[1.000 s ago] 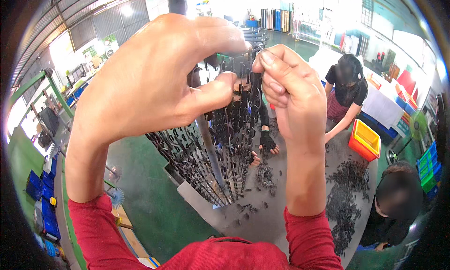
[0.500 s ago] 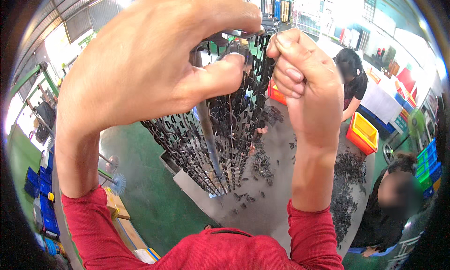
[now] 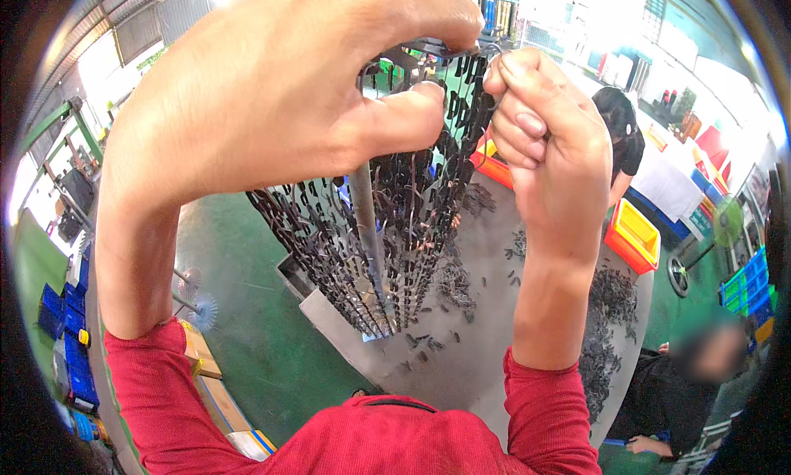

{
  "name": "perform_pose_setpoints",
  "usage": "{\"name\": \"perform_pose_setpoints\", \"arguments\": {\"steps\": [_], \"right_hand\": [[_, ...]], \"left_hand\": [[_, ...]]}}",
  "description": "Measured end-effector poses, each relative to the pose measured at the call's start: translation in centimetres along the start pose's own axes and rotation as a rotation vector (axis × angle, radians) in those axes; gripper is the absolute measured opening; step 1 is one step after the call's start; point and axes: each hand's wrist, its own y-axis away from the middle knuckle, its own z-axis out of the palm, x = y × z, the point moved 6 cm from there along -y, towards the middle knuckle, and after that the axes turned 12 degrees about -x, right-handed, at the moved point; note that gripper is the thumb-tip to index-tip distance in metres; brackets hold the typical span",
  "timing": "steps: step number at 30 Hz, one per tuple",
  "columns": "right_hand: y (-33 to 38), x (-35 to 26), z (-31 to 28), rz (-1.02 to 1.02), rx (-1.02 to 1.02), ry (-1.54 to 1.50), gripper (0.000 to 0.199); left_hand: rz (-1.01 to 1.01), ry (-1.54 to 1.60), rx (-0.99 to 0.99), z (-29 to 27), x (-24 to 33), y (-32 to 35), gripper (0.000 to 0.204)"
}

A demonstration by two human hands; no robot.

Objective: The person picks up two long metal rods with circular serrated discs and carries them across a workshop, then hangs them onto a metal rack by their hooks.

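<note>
A tall rack with a grey central pole stands before me, strung with many strands of small black parts. My left hand curves round the rack's top, its fingertips against the dark upper rim and its thumb lower and apart. Just right of it, my right hand is closed, with thumb and forefinger pinching a thin wire hook at the rim's right side. The strands nearest that hand hang straight down from the top. My left hand hides much of the rack's upper left part.
Loose black parts lie in piles on the grey table. Nested yellow and orange baskets stand at right. One co-worker sits at lower right, another is across the table. Blue bins line the left side.
My left hand and thumb have shifted slightly right in view, the rack's top with them. My right hand keeps its pinch. The co-worker at lower right has leaned lower.
</note>
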Motion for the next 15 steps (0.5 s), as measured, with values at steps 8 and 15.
{"name": "perform_pose_setpoints", "arguments": {"steps": [8,15], "right_hand": [[-0.1,-0.2,-0.1,0.026,-0.027,-0.024,0.02],[-0.1,0.3,-0.4,0.034,-0.041,-0.098,0.018]], "left_hand": [[0.014,-0.01,0.126,0.5,-1.1,0.2,0.03],[0.064,-0.001,0.152,1.2,-1.8,-0.1,0.032]]}}
